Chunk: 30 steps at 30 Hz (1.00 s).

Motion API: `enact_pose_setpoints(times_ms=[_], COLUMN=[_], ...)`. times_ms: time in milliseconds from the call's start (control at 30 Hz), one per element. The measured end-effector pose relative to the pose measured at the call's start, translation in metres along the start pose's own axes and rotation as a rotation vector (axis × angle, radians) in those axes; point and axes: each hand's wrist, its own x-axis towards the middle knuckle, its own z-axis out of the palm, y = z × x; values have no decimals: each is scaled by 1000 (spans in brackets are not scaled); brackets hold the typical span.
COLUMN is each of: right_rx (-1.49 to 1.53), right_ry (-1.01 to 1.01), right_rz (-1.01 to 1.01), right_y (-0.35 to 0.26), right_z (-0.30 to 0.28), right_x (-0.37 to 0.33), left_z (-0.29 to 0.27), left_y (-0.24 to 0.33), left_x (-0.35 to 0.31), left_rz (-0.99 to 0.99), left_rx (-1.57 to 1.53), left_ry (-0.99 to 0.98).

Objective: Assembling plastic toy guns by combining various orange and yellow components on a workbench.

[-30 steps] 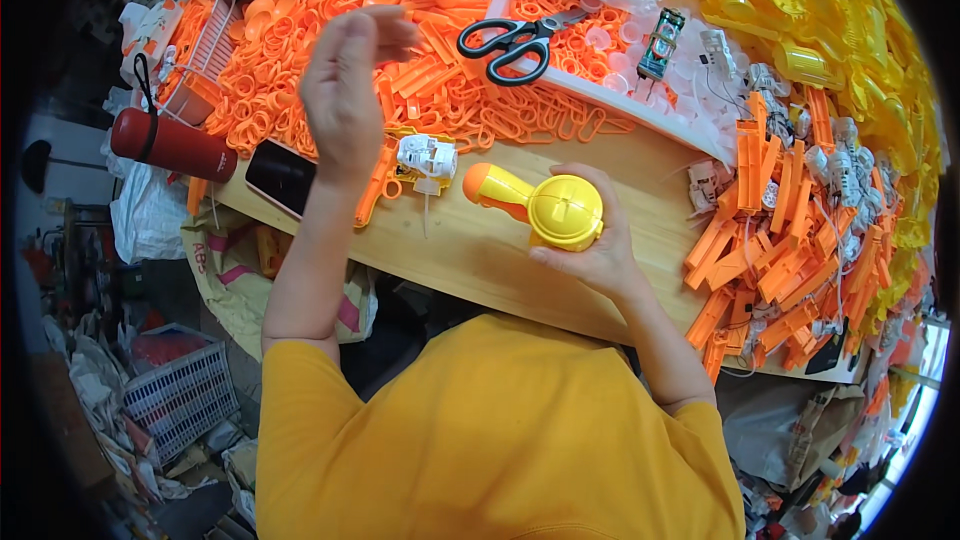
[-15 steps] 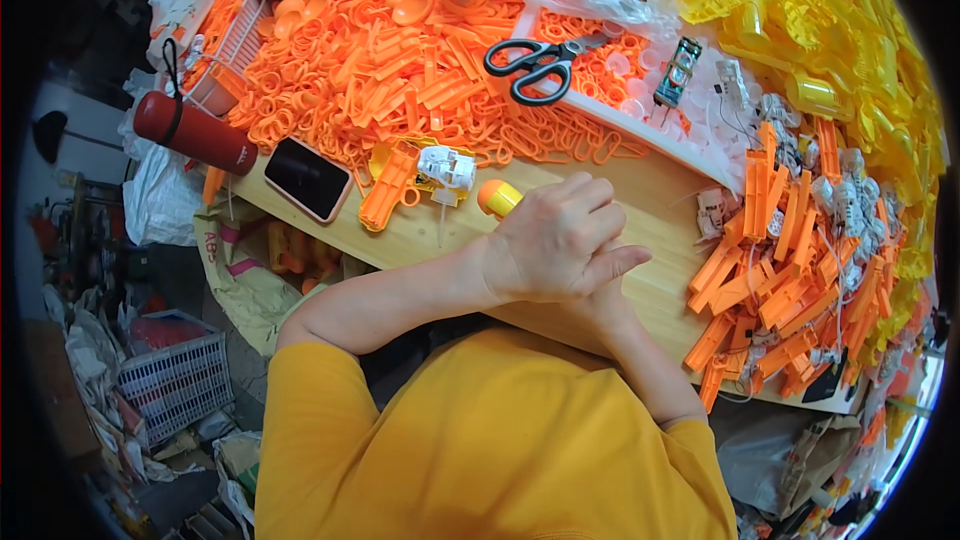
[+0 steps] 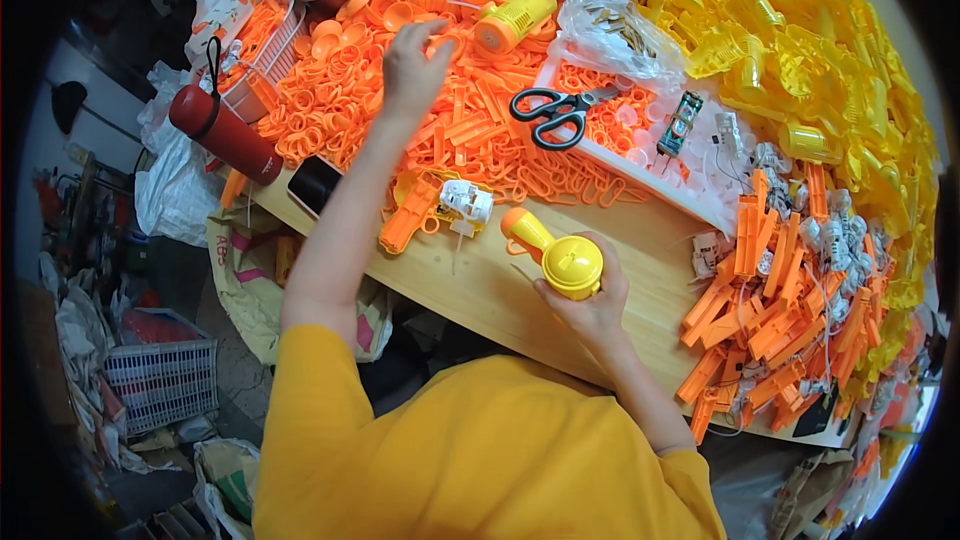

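My right hand [image 3: 600, 305] is wrapped round a yellow plastic toy [image 3: 573, 266] above the wooden tabletop. The toy has a round body, facing up, and a side handle tipped in orange. Stretched out to the far left, my left hand [image 3: 412, 70] is over the heap of orange plastic parts [image 3: 345, 80], thumb and fingers apart. I see nothing in it. Just right of that hand lies a yellow toy housing with an orange end [image 3: 515, 20]. Between my arms, a half-open toy shell with an orange handle [image 3: 412, 215] and a white mechanism [image 3: 466, 202] rests on the table.
Black-handled scissors [image 3: 555, 118] lie at the edge of a white tray [image 3: 660, 185]. A phone [image 3: 313, 183] and a red flask [image 3: 225, 135] are at the left. Orange handle pieces [image 3: 765, 310] pile up on the right, with yellow shells [image 3: 800, 80] behind.
My left hand has left the right hand and reached far left over the orange heap. The yellow toy, largely covered before, now shows in my right hand. The view has shifted slightly.
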Motion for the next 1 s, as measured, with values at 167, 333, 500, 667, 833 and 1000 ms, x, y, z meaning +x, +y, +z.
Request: enact_pose_setpoints(times_ms=[167, 333, 500, 667, 833, 1000], right_rx=[-4, -30, 4, 13, 6, 60], right_ry=[-27, -17, 4, 35, 73, 82], right_rz=[4, -2, 2, 51, 90, 42], right_y=[1, 2, 5, 6, 3, 6], right_z=[-1, -2, -3, -2, -3, -1], right_x=[-5, -9, -7, -2, 4, 5], left_z=[22, 23, 8, -11, -20, -33], left_y=[-67, -84, -79, 7, 125, 152], left_x=[39, 46, 38, 11, -73, -117], left_rz=[-171, -351, -327, 323, 418, 368], left_rx=[308, 102, 88, 156, -260, -497], left_ry=[-439, -476, -444, 55, -399, -646])
